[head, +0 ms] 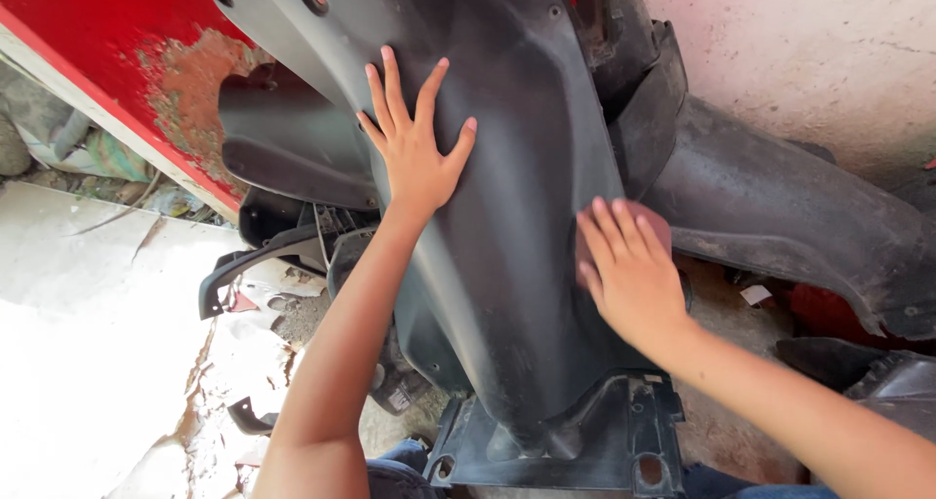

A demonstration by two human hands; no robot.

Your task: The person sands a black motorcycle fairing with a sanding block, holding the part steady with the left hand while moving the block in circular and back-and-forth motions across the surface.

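Note:
A large dark grey plastic body panel (526,168) stands upright in front of me, its bracketed lower end (595,441) near my knees. My left hand (414,148) lies flat on the panel's upper left face, fingers spread, holding nothing. My right hand (629,270) presses a small reddish-brown abrasive sheet (655,218) against the panel's right edge; my fingers cover most of the sheet.
A red metal sheet with a rusty patch (117,41) leans at the upper left. More black plastic body parts lie behind the panel at the left (283,138) and right (780,216). A pale wall (799,41) stands behind them, and a wet pale floor (78,343) spreads to the left.

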